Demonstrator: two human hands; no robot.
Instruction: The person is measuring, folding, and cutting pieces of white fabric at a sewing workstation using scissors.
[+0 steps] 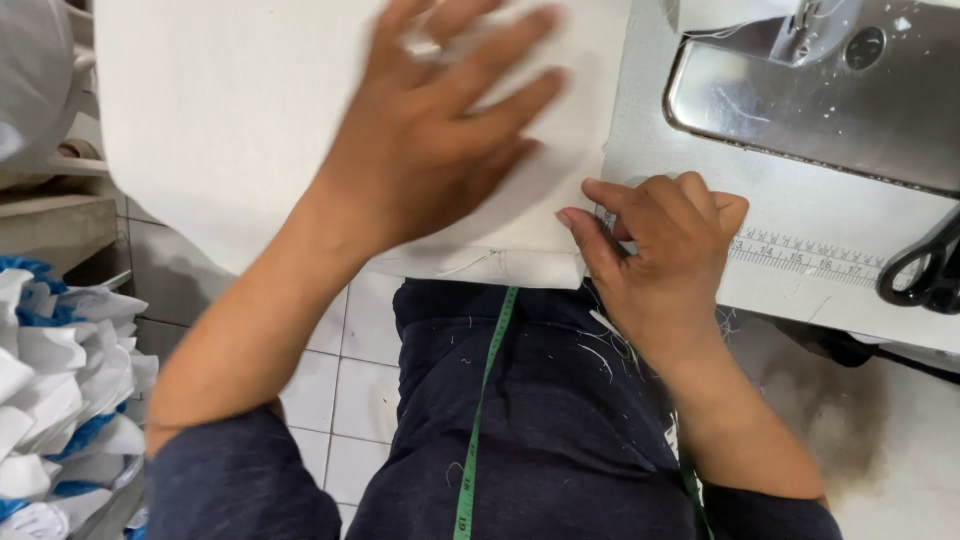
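A large piece of white fabric [220, 110] lies over the left end of the sewing table and hangs off its edge. My left hand [440, 130] rests flat on it with the fingers spread, blurred as if moving. My right hand [665, 250] is curled at the fabric's right corner, with thumb and fingertips pinching its folded edge [530, 262] near the table's front. The shiny metal bed of a sewing machine [810, 100] sits at the upper right, apart from both hands.
A printed ruler strip [810, 255] runs along the white table [800, 200]. Black scissors [925, 265] lie at the right edge. A green measuring tape [485, 400] hangs over my dark lap. Stacked white and blue cloth pieces [60, 390] sit at the lower left, over a tiled floor.
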